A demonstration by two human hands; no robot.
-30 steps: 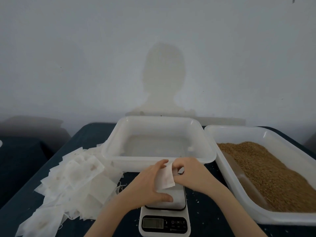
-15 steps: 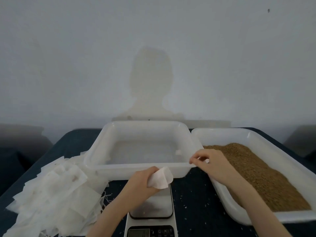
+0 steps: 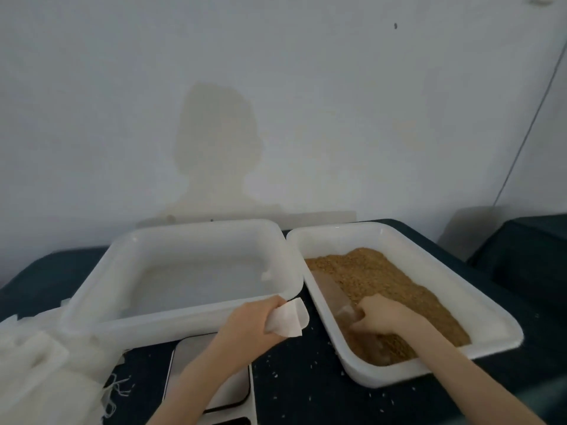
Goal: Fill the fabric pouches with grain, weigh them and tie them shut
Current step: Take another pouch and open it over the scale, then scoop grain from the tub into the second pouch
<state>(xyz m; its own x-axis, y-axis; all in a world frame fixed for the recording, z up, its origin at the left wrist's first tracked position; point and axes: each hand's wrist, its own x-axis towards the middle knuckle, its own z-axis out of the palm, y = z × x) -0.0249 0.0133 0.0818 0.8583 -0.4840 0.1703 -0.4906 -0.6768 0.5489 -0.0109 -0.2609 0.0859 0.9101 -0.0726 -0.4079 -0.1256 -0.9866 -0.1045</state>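
My left hand (image 3: 250, 322) grips a small white fabric pouch (image 3: 290, 319), held above the dark table between the two tubs. My right hand (image 3: 379, 312) is inside the right-hand white tub (image 3: 478, 308), its fingers curled round the handle of a translucent scoop (image 3: 333, 294) lying in the brown grain (image 3: 383, 279). The scoop's far end rests against the tub's left wall. A kitchen scale (image 3: 211, 375) sits under my left forearm, partly hidden by it.
An empty white tub (image 3: 184, 320) stands at centre left, touching the grain tub. A heap of white pouches (image 3: 40, 372) with loose strings lies at the lower left. Spilled grains dot the dark table (image 3: 306, 372). A wall stands close behind.
My right hand let go of the pouch, moved right into the grain tub and took hold of the scoop. My left hand kept the pouch and shifted right. The view turned right.
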